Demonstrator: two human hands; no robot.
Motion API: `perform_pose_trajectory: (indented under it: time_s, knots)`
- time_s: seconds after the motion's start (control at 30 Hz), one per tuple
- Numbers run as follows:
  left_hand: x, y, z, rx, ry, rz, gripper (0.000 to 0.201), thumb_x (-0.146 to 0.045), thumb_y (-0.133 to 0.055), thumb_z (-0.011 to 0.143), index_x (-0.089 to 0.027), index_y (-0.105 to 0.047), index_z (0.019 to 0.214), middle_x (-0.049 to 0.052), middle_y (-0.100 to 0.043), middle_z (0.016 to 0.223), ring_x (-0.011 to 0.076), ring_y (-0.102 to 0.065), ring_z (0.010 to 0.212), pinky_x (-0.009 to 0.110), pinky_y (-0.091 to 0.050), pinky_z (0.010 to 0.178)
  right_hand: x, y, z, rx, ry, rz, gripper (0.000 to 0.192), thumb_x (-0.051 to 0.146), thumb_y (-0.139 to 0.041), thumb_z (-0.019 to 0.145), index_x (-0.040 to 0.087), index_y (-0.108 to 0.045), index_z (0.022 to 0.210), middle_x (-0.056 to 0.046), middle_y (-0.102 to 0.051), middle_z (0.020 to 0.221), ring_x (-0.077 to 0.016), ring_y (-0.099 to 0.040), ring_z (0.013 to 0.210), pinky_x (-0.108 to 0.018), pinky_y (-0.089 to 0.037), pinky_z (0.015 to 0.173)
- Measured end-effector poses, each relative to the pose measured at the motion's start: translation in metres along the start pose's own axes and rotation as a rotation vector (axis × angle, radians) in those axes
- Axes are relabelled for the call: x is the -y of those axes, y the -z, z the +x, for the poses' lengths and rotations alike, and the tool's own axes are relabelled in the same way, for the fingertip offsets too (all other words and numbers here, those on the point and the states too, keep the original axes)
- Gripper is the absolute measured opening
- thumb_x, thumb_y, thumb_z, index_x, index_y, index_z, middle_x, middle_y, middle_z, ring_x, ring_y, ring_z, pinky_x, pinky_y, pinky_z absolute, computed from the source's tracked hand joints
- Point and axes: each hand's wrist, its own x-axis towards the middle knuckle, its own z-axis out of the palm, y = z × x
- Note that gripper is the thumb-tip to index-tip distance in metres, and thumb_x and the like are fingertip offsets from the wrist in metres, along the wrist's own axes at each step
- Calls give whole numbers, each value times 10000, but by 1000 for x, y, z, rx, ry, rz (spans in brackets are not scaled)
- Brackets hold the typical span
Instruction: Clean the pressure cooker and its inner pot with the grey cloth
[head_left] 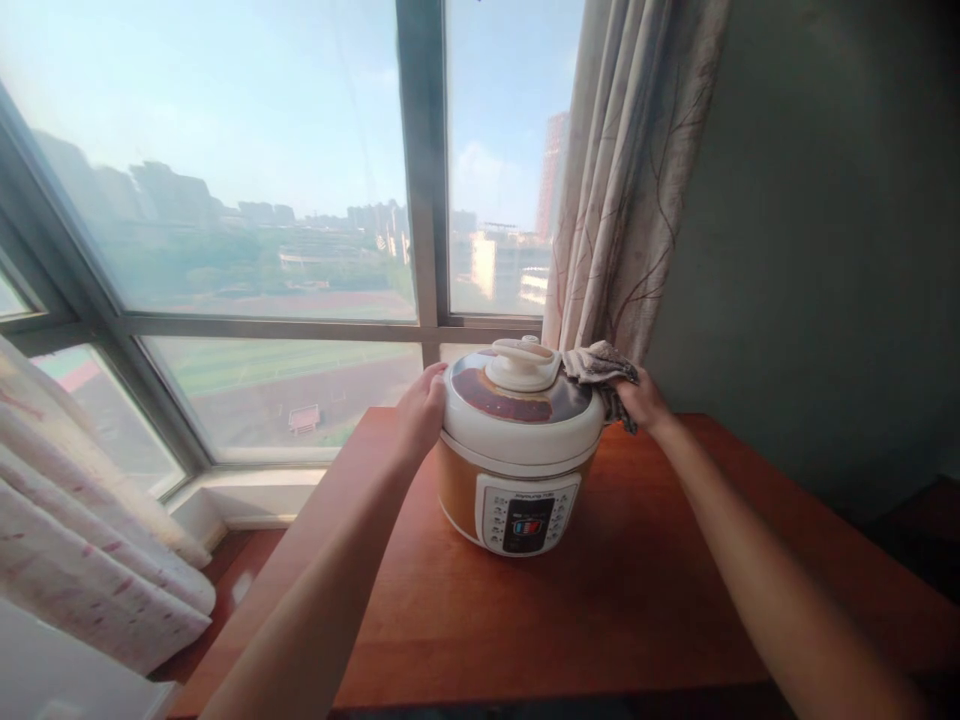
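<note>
— On the reddish wooden table, what do the hands touch?
— An orange-and-white round electric pressure cooker. Left hand lies spread against the lid's side; right hand is closed around a crumpled grey-brown cloth at the rim.
— Behind?
— A patterned beige curtain.

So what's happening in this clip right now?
A person stands at a wooden table by a window, both hands on an electric pressure cooker. The left hand rests flat against the side of the cooker's lid. The right hand grips a crumpled cloth and presses it against the lid's far right edge. The lid is on, and the cooker sits upright with its control panel facing the camera. A curtain hangs just behind.
</note>
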Motion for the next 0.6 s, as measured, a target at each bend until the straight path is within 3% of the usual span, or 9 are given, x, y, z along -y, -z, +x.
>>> perform_pose_trajectory:
  time_s: [0.2,0.3,0.37,0.5,0.6]
  knots:
    - [2,-1,0,-3,-6,-8,538,-397,-286,930,-203,-636,1290,79,-685,1284,283,-592,1238,415,-428,1072,4,-5,-60,-233,38,50,439,352,-570,805,192,-694,1194,-92,-738,1163,-312,-648,1139,-485,-473,1024]
    - [5,-2,1,-7,-13,-13,539,-400,-285,933,-204,-635,1293,80,-684,1284,281,-592,1238,414,-428,1074,11,-19,-105,-315,50,99,475,316,-552,831,208,-640,1285,-95,-720,1199,-324,-626,1196,-516,-465,1048]
    - [6,-2,1,-10,-15,-12,538,-404,-284,935,-209,-637,1291,76,-685,1282,279,-591,1238,410,-428,1075,18,-32,-139,-349,126,102,501,289,-523,866,227,-582,1360,-105,-651,1329,-331,-551,1306,-552,-420,1102]
    - [6,-1,2,1,-5,-8,546,-408,-276,934,-213,-640,1292,64,-681,1297,273,-586,1244,402,-426,1080,36,-58,-193,-192,313,-8,610,222,-481,900,281,-409,1503,-104,-387,1585,-347,-337,1474,-627,-295,1180]
    - [7,-1,2,13,-21,-7,552,-416,-272,936,-204,-649,1279,72,-684,1290,277,-588,1236,409,-439,1067,43,-69,-200,-80,431,-161,708,240,-488,889,289,-282,1564,-83,-156,1677,-383,-164,1529,-686,-180,1194]
